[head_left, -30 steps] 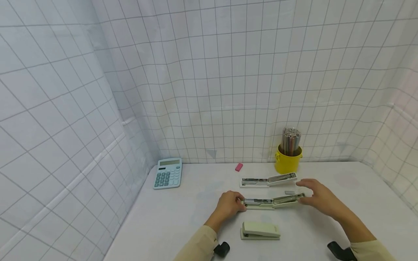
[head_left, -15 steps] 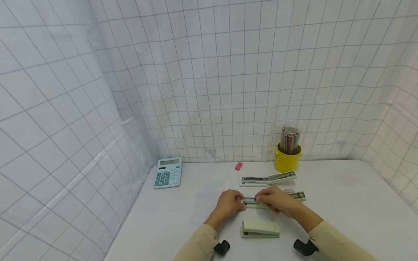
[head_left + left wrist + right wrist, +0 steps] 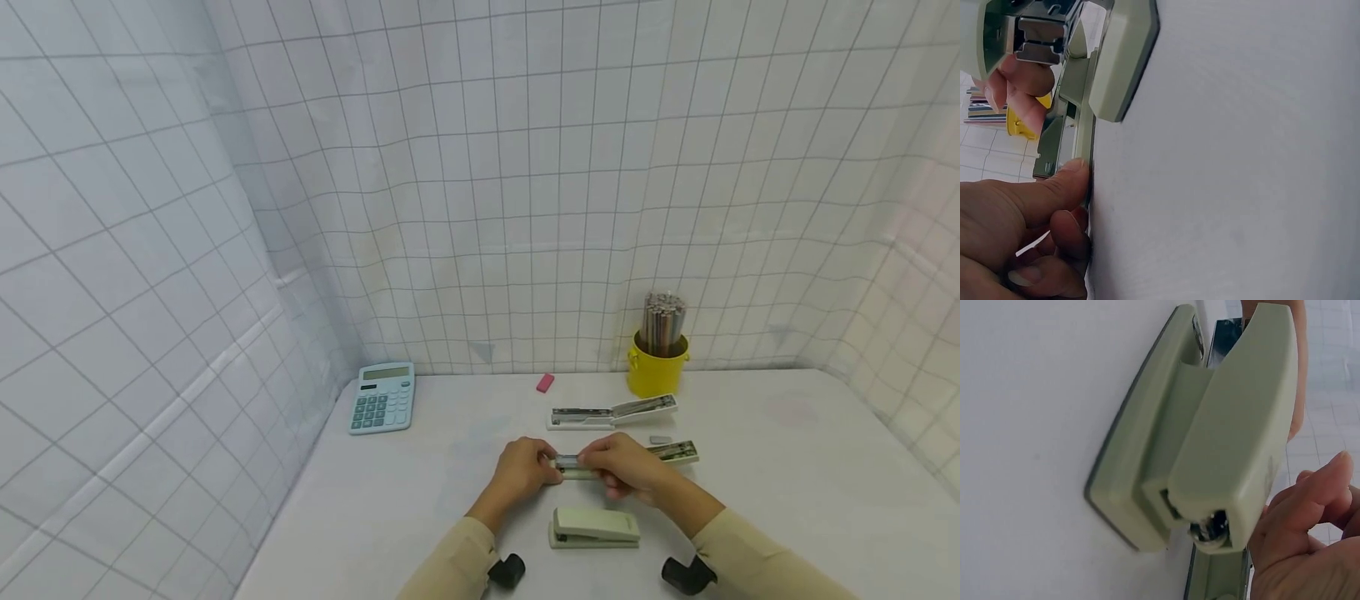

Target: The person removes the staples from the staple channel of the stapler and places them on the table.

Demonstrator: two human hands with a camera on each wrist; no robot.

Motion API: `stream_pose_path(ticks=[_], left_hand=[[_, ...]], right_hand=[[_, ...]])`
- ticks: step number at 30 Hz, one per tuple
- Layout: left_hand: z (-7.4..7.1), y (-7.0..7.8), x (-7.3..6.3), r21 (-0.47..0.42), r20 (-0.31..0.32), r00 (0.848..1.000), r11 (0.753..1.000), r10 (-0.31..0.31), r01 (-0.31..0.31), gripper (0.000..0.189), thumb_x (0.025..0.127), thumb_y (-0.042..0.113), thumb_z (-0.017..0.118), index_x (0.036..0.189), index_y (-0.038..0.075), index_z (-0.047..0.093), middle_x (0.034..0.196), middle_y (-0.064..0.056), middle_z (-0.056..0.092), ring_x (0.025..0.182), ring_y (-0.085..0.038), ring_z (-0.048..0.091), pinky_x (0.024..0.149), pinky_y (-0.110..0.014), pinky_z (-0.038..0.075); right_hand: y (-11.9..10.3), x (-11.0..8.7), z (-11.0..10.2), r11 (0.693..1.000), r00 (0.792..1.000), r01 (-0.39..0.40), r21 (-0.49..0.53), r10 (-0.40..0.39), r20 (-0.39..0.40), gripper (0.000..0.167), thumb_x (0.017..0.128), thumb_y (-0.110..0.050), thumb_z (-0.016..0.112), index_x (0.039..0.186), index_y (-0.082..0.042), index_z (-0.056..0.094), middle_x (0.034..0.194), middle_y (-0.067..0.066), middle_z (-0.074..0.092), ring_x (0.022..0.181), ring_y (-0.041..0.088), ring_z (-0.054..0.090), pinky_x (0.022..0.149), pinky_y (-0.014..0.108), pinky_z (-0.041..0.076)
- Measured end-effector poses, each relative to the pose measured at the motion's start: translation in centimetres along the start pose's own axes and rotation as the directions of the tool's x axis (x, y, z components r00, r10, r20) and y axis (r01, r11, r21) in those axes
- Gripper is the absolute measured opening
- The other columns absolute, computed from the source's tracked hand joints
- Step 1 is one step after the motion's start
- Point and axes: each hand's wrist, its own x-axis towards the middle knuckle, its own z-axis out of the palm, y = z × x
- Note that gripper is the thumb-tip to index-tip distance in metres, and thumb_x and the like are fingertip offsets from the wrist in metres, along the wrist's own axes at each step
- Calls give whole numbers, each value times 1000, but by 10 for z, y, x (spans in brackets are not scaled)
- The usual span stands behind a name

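A pale green stapler (image 3: 573, 474) lies folded open on the table between both hands. My left hand (image 3: 521, 471) grips its left end, and in the left wrist view the thumb (image 3: 1066, 181) presses the base's edge. My right hand (image 3: 628, 468) is bent over the stapler's middle, fingertips right at its metal magazine; I cannot tell whether they pinch anything there. The raised cover (image 3: 681, 452) sticks out to the right behind that hand. Nearer me stands a second pale green stapler (image 3: 595, 528), closed, which hides part of the right hand's fingers in the right wrist view.
Behind the hands lies a white stapler (image 3: 611, 412), also folded open. A small grey strip (image 3: 660, 439) lies near it. Further back are a pink eraser (image 3: 545, 382) and a yellow bucket (image 3: 654, 379) of pencils (image 3: 663, 323). A light blue calculator (image 3: 382, 398) lies at the left.
My right hand has moved left from the raised cover's tip to the magazine, then slightly further left along it. The left hand keeps its grip on the stapler's left end.
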Motion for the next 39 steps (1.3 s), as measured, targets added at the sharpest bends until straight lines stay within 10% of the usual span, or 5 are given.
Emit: stream_pose_path(ticks=[16,31,39], left_hand=[[0,-2,1,-47,5,1000,999,-1,1,23,75,11,87,95,7,76,65,8,57,59,-5,49,57,-25,41],[2,-4,1,-30,5,1000,999,27,-27,25,73,11,86,95,7,77,65,9,58,61,-5,49,61,-25,42],[1,-4,2,-11,2,999,999,36,-36,25,72,11,86,95,7,77,64,10,58,60,-4,49,62,-24,43]], right_hand=[[6,1,5,967,998,-39,252,53,-47,35,99,-12,62,122,15,59,68,-5,55,49,-2,44,47,14,44],[-1,17,24,998,972,60,-32,-66,-226,12,92,-10,69,97,0,64,64,0,48,48,8,42,45,23,47],[-7,19,28,995,974,72,-74,-86,-211,27,93,-5,67,117,6,61,78,10,60,49,11,52,49,28,54]])
